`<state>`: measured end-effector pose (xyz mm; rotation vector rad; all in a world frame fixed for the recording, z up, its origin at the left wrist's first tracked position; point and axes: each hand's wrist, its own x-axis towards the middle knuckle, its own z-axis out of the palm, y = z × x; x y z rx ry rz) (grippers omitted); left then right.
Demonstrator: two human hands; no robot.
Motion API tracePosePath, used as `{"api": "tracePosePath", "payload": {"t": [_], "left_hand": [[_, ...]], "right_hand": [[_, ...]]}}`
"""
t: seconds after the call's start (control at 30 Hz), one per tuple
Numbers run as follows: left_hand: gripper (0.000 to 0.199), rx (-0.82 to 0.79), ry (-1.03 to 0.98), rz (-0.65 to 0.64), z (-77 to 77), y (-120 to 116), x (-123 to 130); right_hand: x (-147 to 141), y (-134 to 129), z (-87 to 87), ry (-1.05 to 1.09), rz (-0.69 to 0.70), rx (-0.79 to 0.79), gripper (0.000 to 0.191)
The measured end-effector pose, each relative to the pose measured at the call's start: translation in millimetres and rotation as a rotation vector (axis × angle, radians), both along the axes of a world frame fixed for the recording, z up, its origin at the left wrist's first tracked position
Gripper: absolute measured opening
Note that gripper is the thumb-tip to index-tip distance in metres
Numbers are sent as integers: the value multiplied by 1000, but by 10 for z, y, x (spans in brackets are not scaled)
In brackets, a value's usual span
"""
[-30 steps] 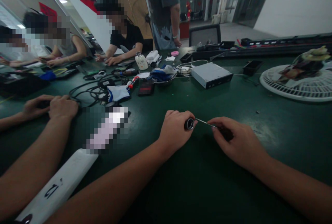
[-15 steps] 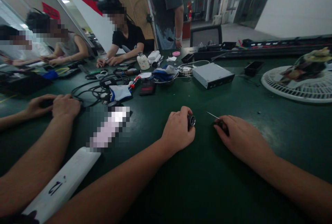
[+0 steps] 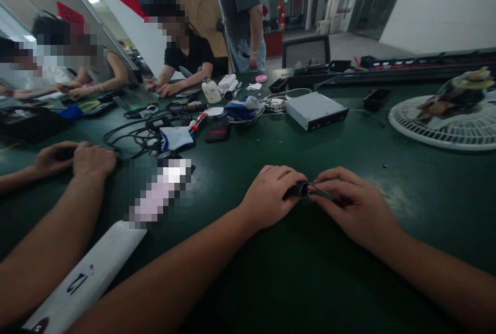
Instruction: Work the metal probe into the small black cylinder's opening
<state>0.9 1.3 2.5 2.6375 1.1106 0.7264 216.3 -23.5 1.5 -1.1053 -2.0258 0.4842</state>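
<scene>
Head: right hand, earlier apart, now at left hand's cylinder.

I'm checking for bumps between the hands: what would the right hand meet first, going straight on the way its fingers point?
Probably the dark cylinder in the left hand; the right hand looks almost against its open end, though depth is unclear.

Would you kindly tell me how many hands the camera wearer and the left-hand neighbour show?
4: wearer's left hand, around a dark cylinder; right hand, pinching a thin rod; neighbour's nearer hand and farther hand, far left.
</scene>
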Motion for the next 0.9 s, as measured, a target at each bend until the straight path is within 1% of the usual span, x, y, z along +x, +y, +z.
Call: {"api": "tracePosePath", "payload": {"t": [0.07, 0.13, 0.2, 0.27, 0.33, 0.4, 0.5, 0.6, 0.67, 0.8, 0.9], "left_hand": [[27, 21, -11, -23, -10, 6, -5], [28, 37, -21, -39, -23, 11, -13], [29, 52, -25, -58, -33, 15, -20], [28, 65, -19, -89, -40, 17, -26], [26, 79, -6, -125, -43, 17, -28], [26, 95, 8, -151, -43, 15, -28], [27, 105, 10, -158, -40, 7, -23], [29, 84, -25, -74, -36, 0, -16], [29, 63, -82, 38, -31, 1, -15], [28, 50, -188, 263, -16, 12, -27], [28, 56, -202, 312, -9, 16, -36]], "right_hand": [[-15, -18, 5, -15, 65, 56, 18], [-19, -25, 8, -32, 80, 69, 22], [-13, -24, 9, -26, 54, 62, 18], [-4, -19, 10, -17, 24, 54, 10], [-1, -12, 11, -17, 20, 42, 5], [-5, -7, 10, -33, 20, 17, 5], [-16, -6, 5, -66, -28, -45, 8], [-20, -11, 17, -61, -64, -107, 16], [-18, -12, 35, -39, -56, -126, 19], [-12, -8, 60, -36, -2, -97, 16], [-13, -3, 54, -48, 22, -100, 20]]}}
